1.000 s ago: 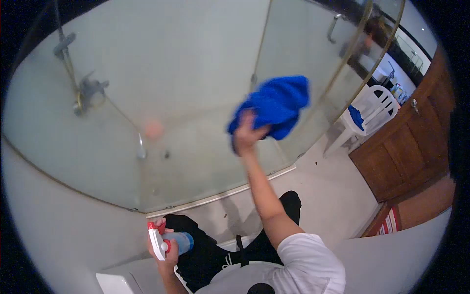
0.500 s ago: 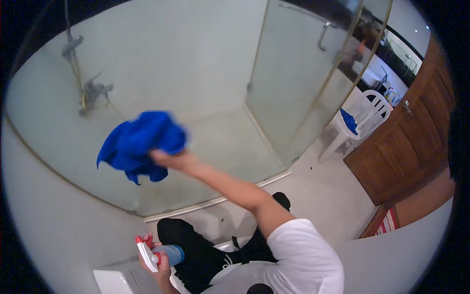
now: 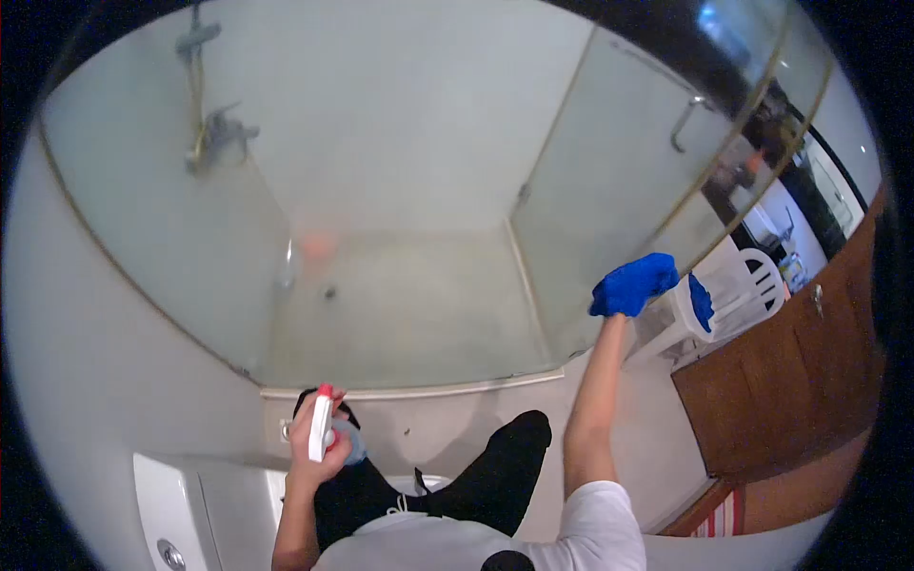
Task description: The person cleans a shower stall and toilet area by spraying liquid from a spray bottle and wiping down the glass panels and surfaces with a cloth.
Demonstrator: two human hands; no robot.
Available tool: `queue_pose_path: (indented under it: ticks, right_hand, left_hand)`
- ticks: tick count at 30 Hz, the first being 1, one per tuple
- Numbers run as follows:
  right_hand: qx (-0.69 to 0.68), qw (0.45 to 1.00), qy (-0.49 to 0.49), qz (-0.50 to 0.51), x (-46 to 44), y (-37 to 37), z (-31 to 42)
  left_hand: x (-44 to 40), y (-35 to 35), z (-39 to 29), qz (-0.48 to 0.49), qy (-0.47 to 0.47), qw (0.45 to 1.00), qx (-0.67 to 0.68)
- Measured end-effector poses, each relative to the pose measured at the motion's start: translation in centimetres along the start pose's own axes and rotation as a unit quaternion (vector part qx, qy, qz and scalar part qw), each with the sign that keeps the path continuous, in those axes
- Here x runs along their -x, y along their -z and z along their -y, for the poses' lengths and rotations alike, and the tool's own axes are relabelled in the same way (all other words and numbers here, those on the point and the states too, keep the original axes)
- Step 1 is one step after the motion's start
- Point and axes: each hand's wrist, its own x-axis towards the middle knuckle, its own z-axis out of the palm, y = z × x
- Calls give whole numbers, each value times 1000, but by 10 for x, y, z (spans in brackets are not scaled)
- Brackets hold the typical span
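Observation:
My left hand [image 3: 307, 445] is wrapped round a spray bottle with a white and red trigger head [image 3: 322, 428] and a see-through bluish body, held low over my left leg. Out to the right, my right hand [image 3: 617, 315] holds a bunched blue cloth [image 3: 636, 284] that hides most of the fingers. The cloth appears close to the right part of the frosted glass shower screen [image 3: 400, 352]; whether it touches the glass I cannot tell.
A white plastic chair [image 3: 762, 285] with another blue cloth [image 3: 701, 303] on it stands at the right, beside a brown wooden door [image 3: 781, 381]. A white toilet tank [image 3: 219, 514] is at lower left. Behind the glass hangs a shower mixer [image 3: 224, 133].
My right hand has swung from the left part of the glass far to the right with the blue cloth. The spray bottle has risen slightly and turned more upright. The view has shifted.

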Motion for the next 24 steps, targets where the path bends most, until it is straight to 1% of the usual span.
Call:
queue_pose_path:
  ticks: [3,7,8,10,11,12,13,14,16,18,19,21,22,23,24]
  right_hand:
    - [7,998,-43,49,116,-30,-8]
    - [20,979,-85,182,283,-42,-7]
    - [24,972,-86,219,317,-41,-2]
    - [23,958,-52,282,357,-44,15]
    - [16,957,-7,291,356,-50,30]
    - [-2,958,55,281,347,-61,51]
    - [-30,961,132,242,329,-75,81]
    - [-17,949,221,225,300,-92,119]
    - [21,901,399,168,219,-134,212]
    - [59,833,543,90,141,-180,314]
    - [82,799,594,52,110,-201,353]
    - [129,738,662,-14,73,-235,400]
    - [130,717,684,-38,75,-244,414]
    - [103,702,704,-37,101,-240,413]
    - [76,688,721,-35,135,-232,408]
  left_hand:
    - [-1,10,-3,38,-10,999,0]
    - [7,30,-13,-11,26,1000,1]
    - [11,38,-10,-24,11,1000,-17]
    - [19,60,-4,-42,-10,998,-44]
    - [24,67,-6,-55,23,997,-57]
    - [29,77,-3,-70,35,996,-46]
    - [33,84,0,-85,47,995,-36]
    - [38,90,7,-100,46,993,-33]
    - [43,94,11,-111,43,992,-35]
    - [44,97,12,-119,50,991,-32]
    - [44,98,11,-130,44,990,-36]
    - [44,100,11,-137,74,988,-21]
    - [43,102,11,-150,57,986,-32]
    - [42,101,12,-162,40,985,-44]
    - [44,98,16,-180,67,981,-25]
